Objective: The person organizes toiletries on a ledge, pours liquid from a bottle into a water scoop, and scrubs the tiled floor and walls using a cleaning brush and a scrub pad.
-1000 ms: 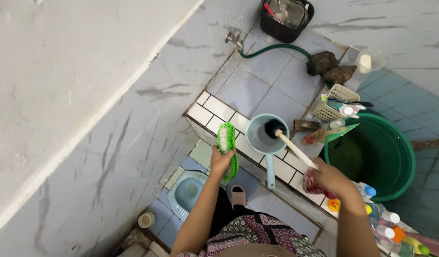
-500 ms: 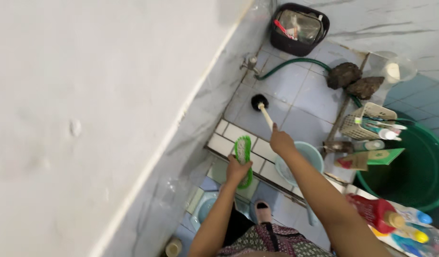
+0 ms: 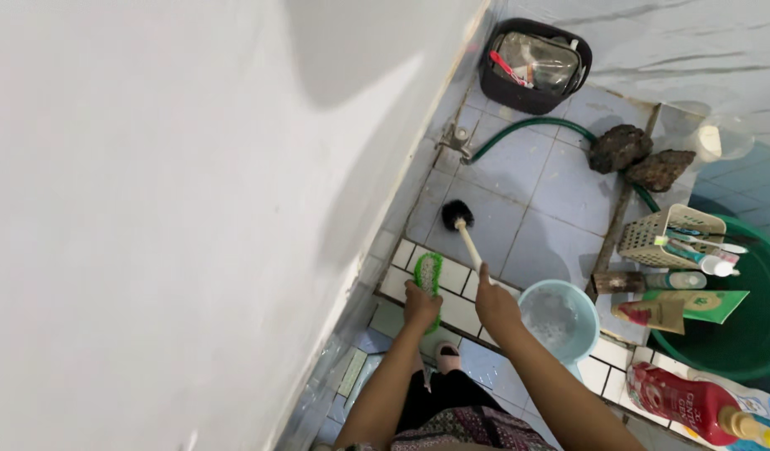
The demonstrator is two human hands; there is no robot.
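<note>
Brushes are counted at two: one long-handled black-bristled toilet brush (image 3: 457, 215) and one green scrub brush (image 3: 428, 276). Two hands are seen, one brush in each. The right hand (image 3: 495, 302) is clenched around the pale handle of the toilet brush; the bristle head is pressed on the blue-grey tiled platform (image 3: 560, 188) well ahead of the knuckles, up and slightly left of that hand. The left hand (image 3: 420, 305) is closed on the rear of the green scrub brush, which is laid flat on the white tiled ledge (image 3: 456, 313) just ahead of the fingers.

One pale blue scoop (image 3: 556, 317) with water in it is seen just right of the right hand. Two dark rocks (image 3: 640, 159) are counted far ahead and to the right, one green hose (image 3: 527, 129) is run from one wall tap (image 3: 456, 140) ahead of the hands, and one black basket (image 3: 533, 63) is set farthest ahead. One slatted caddy (image 3: 669, 238), one green tub (image 3: 736, 326) and one red bottle (image 3: 694, 405) are seen far to the right.

Against half a second ago, the toilet brush head is found further left, closer to the wall, and the view is swung so that more of the tub is shown. A second ago that brush was held down in the scoop; now it is out on the platform. The green brush is kept on the ledge throughout.
</note>
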